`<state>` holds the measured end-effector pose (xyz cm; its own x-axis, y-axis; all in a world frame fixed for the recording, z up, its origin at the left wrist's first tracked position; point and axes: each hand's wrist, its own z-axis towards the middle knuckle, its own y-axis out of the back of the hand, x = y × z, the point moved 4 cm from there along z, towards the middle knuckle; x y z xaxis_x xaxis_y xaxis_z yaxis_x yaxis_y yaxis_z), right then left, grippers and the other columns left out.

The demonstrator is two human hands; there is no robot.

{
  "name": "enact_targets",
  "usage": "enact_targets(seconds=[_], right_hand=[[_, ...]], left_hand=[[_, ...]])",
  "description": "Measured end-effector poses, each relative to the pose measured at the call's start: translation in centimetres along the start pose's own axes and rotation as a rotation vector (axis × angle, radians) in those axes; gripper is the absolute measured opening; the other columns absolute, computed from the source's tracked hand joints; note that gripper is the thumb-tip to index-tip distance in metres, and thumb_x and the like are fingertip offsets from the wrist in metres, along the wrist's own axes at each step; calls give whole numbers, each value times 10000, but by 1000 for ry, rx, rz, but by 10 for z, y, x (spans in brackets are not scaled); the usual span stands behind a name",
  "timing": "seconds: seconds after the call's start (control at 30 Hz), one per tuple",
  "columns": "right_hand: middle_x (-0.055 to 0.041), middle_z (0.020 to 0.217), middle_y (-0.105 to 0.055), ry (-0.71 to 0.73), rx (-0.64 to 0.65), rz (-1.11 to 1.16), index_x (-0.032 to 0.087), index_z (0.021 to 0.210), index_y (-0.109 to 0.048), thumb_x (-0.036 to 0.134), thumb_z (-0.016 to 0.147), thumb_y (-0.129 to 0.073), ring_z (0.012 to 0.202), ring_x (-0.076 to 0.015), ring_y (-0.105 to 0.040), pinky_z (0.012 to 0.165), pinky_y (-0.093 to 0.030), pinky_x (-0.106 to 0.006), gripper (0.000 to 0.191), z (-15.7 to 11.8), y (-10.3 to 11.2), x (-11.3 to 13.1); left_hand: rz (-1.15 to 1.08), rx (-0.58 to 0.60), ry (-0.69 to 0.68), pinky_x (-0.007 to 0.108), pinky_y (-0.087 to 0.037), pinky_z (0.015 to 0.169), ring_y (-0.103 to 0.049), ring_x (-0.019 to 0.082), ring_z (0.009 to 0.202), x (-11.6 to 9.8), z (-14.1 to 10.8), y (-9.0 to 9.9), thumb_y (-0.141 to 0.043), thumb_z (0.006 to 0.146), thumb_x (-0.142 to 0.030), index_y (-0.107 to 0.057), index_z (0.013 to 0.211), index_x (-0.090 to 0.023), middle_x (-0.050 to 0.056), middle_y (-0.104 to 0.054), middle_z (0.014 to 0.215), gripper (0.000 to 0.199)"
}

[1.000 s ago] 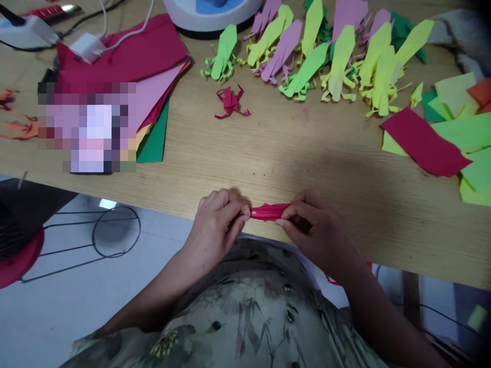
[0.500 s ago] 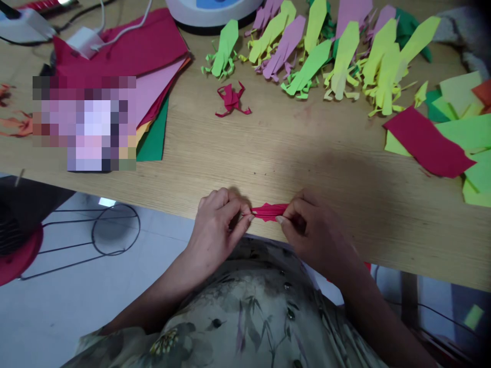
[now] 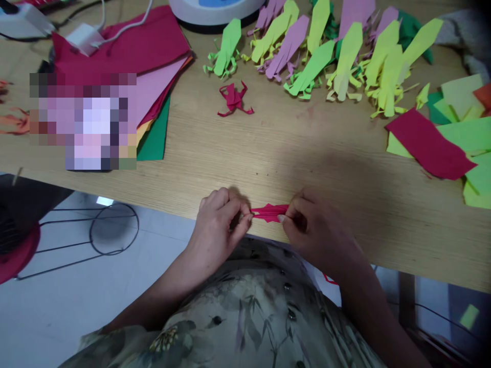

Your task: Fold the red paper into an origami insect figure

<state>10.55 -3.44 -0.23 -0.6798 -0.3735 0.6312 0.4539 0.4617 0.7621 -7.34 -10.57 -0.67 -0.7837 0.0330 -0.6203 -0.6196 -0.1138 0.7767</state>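
A narrow, folded red paper piece (image 3: 269, 212) is stretched between my two hands at the front edge of the wooden table. My left hand (image 3: 226, 220) pinches its thin left tip between thumb and fingers. On the other side, my right hand (image 3: 310, 222) grips the wider right end, the thumb lying on top; that end is partly hidden by the fingers. Beyond my hands lies a small red paper figure (image 3: 235, 98) with thin, bent limbs.
Several yellow, green and purple paper figures (image 3: 345, 61) stand in rows at the back. Coloured sheets (image 3: 153, 97) lie at left, with a white charger (image 3: 85, 38) on them. More cut sheets (image 3: 431, 143) are at right. A wire-framed stool (image 3: 115, 229) is beside the table.
The view has shifted slightly. Both hands keep their grip on the red paper, with hardly any visible movement.
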Motion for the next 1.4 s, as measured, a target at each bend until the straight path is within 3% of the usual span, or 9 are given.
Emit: enact_targets(seconds=[0.3, 0.57, 0.67, 0.9, 1.1, 1.4], right_hand=[[-13, 787, -507, -12, -17, -85, 215, 688, -456, 183, 847, -553, 703, -163, -475, 632, -299, -316, 189, 0, -1, 5], [-23, 798, -519, -7, -9, -104, 211, 697, -466, 188, 859, -545, 690, -161, -464, 632, -300, -310, 181, 0, -1, 6], [-20, 792, -517, 0, -11, -113, 211, 700, -464, 199, 861, -554, 696, -162, -463, 629, -292, -310, 185, 0, -1, 6], [-20, 790, -522, 1, -7, -117, 215, 704, -456, 213, 867, -550, 705, -165, -466, 634, -289, -312, 188, -1, -2, 4], [-23, 790, -533, -12, 3, -117, 215, 700, -472, 223, 867, -550, 699, -165, -475, 622, -288, -311, 184, -1, -3, 2], [-26, 780, -543, -8, -2, -119, 215, 708, -489, 229, 865, -557, 686, -168, -490, 611, -295, -308, 172, -1, -3, 1]], left_hand=[[68, -23, -30, 334, -370, 728, -545, 195, 846, -1, 1, -2, -647, 888, -179, -661, 847, -175, 38, -605, 861, 44], [250, -69, -440, 392, -376, 839, -540, 231, 1003, -3, -22, -6, -491, 1010, -214, -635, 1293, -237, 66, -687, 1074, 319], [402, -56, -501, 410, -360, 867, -506, 250, 1028, -7, -26, -8, -475, 1016, -240, -582, 1390, -272, 71, -684, 1113, 390], [456, -73, -480, 412, -379, 910, -477, 263, 1052, -8, -32, -17, -564, 981, -415, -613, 1370, -278, 101, -630, 1171, 415], [433, -81, -452, 411, -404, 967, -482, 263, 1080, -3, -39, -19, -523, 990, -461, -605, 1379, -213, 127, -594, 1166, 468], [416, -106, -446, 413, -446, 921, -509, 255, 1033, -3, -38, -20, -514, 997, -448, -595, 1368, -185, 114, -620, 1115, 461]])
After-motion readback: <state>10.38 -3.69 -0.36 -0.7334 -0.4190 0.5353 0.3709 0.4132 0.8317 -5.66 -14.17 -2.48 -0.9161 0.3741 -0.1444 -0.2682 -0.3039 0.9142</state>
